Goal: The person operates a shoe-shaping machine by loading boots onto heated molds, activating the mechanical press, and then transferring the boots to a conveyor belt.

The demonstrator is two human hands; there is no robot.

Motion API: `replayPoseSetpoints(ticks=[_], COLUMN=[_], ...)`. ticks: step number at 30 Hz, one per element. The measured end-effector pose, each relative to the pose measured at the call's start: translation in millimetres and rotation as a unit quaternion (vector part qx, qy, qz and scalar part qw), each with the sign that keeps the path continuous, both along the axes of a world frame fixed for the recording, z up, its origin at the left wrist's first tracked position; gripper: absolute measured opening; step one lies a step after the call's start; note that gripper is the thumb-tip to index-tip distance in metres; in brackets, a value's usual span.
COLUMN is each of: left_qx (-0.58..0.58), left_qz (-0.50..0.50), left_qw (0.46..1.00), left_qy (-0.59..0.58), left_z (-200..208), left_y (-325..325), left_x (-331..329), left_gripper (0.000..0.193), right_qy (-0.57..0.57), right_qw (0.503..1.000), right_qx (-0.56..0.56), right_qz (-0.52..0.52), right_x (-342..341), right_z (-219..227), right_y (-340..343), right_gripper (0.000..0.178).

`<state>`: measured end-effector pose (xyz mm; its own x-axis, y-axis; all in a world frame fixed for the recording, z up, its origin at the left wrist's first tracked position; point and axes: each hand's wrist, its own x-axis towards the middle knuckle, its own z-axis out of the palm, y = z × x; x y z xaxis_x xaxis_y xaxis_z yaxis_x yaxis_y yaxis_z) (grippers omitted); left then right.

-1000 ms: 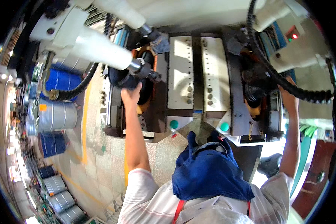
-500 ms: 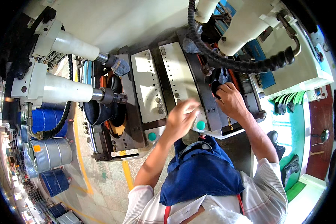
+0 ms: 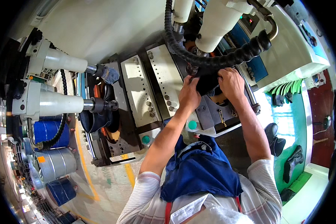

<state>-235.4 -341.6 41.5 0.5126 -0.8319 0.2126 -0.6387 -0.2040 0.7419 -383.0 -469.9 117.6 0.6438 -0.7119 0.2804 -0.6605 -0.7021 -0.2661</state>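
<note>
My left hand (image 3: 189, 95) and my right hand (image 3: 232, 86) are closed on opposite sides of a dark boot (image 3: 207, 85) in the right station of a machine. The boot's opening faces me, and its lower part is hidden in the station. A white press cylinder (image 3: 215, 28) ends just beyond my hands. In the left station another dark boot (image 3: 97, 118) sits beneath a horizontal white cylinder (image 3: 59, 102), whose metal tip reaches over it.
Two white perforated plates (image 3: 140, 93) lie between the stations. Green buttons (image 3: 192, 124) stand on the machine's near edge. A black ribbed hose (image 3: 227, 61) curves close above my hands. Drums (image 3: 56, 163) stand at left; loose boots (image 3: 293, 163) lie on a green surface at right.
My left hand has moved right from over the plates to the right station and closed on the boot. My right hand has shifted to the boot's right side. The whole view has turned slightly.
</note>
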Motion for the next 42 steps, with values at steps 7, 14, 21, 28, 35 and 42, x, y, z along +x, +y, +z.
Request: replayPoseSetpoints(ticks=[7, 14, 21, 28, 35, 42], left_qx=[-0.006, -0.023, -0.005, -0.039, -0.172, -0.213], left_qz=[-0.069, -0.093, -0.096, -0.121, -0.097, 0.302], left_qw=[0.931, 0.947, 0.974, 0.987, 0.978, 0.906], left_qy=[0.359, 0.306, 0.204, 0.099, 0.065, -0.207], left_z=[-3, 26, 20, 36, 84, 124], left_y=[-39, -26, -33, -37, 84, 300], left_x=[70, 90, 90, 78, 49, 132], left_gripper=[0.053, 0.056, 0.065, 0.076, 0.043, 0.016], right_qy=[-0.195, -0.148, 0.042, 0.100, 0.040, -0.110], right_qw=[0.974, 0.950, 0.956, 0.961, 0.942, 0.876], right_qx=[-0.007, -0.084, 0.109, 0.109, 0.127, 0.099], right_qz=[0.117, 0.262, 0.268, 0.235, 0.308, 0.460], right_x=[49, 11, -19, -21, 40, 164], right_z=[-8, -1, -56, -68, -48, -7], right_y=[-22, 72, 195, 185, 210, 270], right_gripper=[0.039, 0.016, 0.017, 0.016, 0.012, 0.054])
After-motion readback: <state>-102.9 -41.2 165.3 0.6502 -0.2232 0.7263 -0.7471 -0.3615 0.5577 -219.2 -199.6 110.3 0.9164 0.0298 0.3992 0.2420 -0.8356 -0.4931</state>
